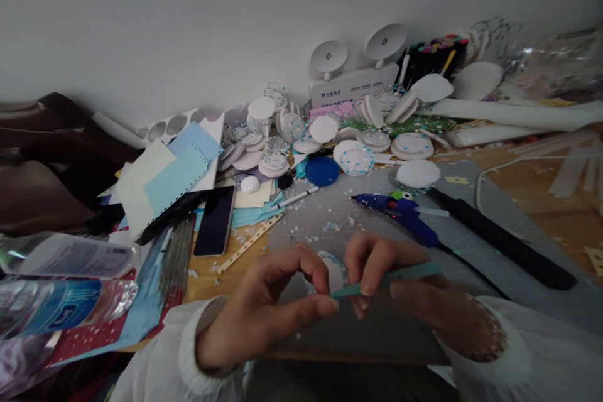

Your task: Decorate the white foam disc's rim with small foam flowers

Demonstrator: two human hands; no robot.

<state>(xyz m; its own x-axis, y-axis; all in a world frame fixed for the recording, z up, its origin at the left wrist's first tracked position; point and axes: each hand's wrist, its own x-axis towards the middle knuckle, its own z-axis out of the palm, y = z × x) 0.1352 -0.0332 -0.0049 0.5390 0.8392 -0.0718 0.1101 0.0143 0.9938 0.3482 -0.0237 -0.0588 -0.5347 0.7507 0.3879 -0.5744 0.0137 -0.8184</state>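
A narrow teal paper strip [414,272] stretches between both hands over the front of the grey mat. My left hand [276,301] pinches its left end between thumb and fingertips. With closed fingers, my right hand [391,267] grips the same strip further along, and its free end sticks out to the right. Partly hidden behind the hands is a white paper disc [332,271] with a bluish edge. Beyond my right hand lies a blue glue gun [400,213] with a glue stick in its back end.
White discs [353,157], several with blue trim, crowd the back. A blue lid [322,171], a white pen [296,198] and paper scraps lie before them. A phone [214,221], paper sheets [176,179] and plastic bottles [70,308] are left. A black bar-shaped tool [504,239] lies right.
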